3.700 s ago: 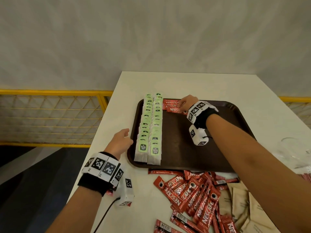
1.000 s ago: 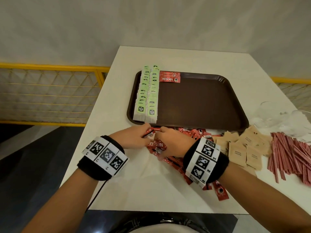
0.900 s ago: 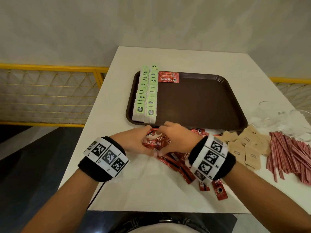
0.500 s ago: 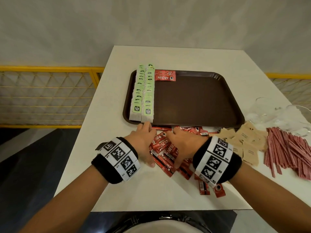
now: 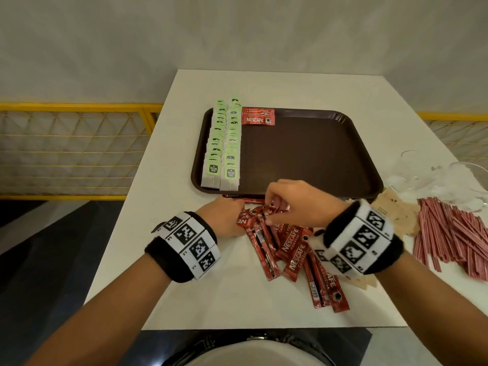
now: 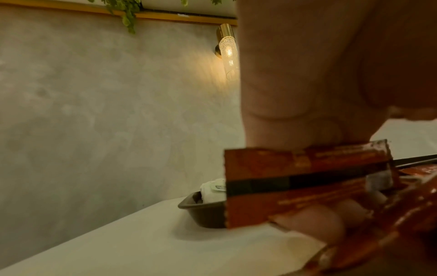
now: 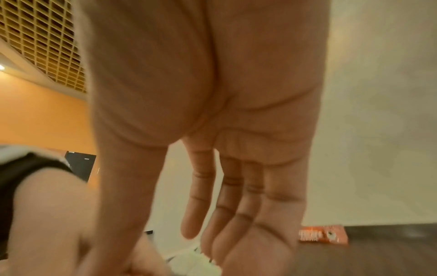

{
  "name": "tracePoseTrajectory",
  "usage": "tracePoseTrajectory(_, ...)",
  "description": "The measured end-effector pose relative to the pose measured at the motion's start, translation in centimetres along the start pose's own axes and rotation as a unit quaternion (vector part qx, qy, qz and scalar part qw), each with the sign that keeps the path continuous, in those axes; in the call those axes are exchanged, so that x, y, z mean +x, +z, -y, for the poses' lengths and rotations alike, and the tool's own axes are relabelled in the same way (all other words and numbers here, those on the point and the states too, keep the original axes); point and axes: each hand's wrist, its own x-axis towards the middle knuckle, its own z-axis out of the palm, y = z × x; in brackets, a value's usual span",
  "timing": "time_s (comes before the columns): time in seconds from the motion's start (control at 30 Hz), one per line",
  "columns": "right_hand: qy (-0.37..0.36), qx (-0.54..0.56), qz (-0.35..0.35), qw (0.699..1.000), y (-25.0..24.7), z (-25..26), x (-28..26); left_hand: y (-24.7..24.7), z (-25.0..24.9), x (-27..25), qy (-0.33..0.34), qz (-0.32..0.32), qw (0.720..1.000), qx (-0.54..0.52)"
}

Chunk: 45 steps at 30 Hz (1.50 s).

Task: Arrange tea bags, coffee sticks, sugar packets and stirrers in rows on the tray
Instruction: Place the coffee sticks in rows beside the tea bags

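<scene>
The brown tray [image 5: 303, 154] carries two rows of green tea bags [image 5: 224, 149] along its left side. A few red coffee sticks [image 5: 258, 119] lie beside them at the far end. More coffee sticks [image 5: 290, 249] lie in a loose pile on the white table in front of the tray. My left hand [image 5: 227, 216] rests at the pile's left edge and pinches a small bundle of sticks [image 6: 307, 179] between thumb and finger. My right hand [image 5: 287, 199] hovers over the pile's far end, its fingers [image 7: 236, 186] nearly straight and pointing down at the stick ends.
Brown sugar packets [image 5: 396, 215] lie right of the pile, partly behind my right wrist. A heap of red-striped stirrers [image 5: 454, 233] and clear glasses [image 5: 435, 180] stand further right. A yellow railing [image 5: 79, 107] runs past the table's left edge.
My right hand has lifted off the pile and brought its fingertips to the stick ends beside the left hand. The left hand has stayed at the pile's left edge, still holding sticks.
</scene>
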Motion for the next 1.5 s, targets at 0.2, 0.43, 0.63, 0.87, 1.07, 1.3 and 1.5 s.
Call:
tracePoseTrajectory(0.2, 0.111, -0.065, 0.158, 0.979, 0.4, -1.1, -4.4, 0.4, -0.4, 0.1, -0.049, 0.044, 0.993, 0.1)
tracePoseTrajectory(0.43, 0.127, -0.12, 0.239, 0.955, 3.2, -1.3, -6.6, -0.1, -0.5, 0.0, -0.072, 0.024, 0.997, 0.024)
tracePoseTrajectory(0.63, 0.098, -0.061, 0.173, 0.978, 3.8, -1.0, -5.7, 0.0, -0.4, 0.2, -0.127, -0.002, 0.99, -0.06)
tracePoseTrajectory(0.87, 0.043, -0.055, 0.082, 0.994, 3.9, -0.2, -4.3, -0.6, 0.4, -0.4, -0.073, -0.01, 0.982, -0.174)
tracePoseTrajectory(1.07, -0.007, -0.063, 0.069, 0.996, 3.3, 1.5, -4.1, -1.1, 0.8, -1.5, -0.075, -0.034, 0.974, -0.213)
tracePoseTrajectory(1.3, -0.004, -0.126, 0.049, 0.991, 6.9, 5.2, -2.0, -2.5, 0.5, -2.0, -0.063, -0.114, 0.86, -0.493)
tracePoseTrajectory(1.5, -0.003, -0.118, 0.045, 0.992, 7.2, 6.1, -0.3, -3.0, 0.9, -2.6, 0.0, -0.174, 0.759, -0.628)
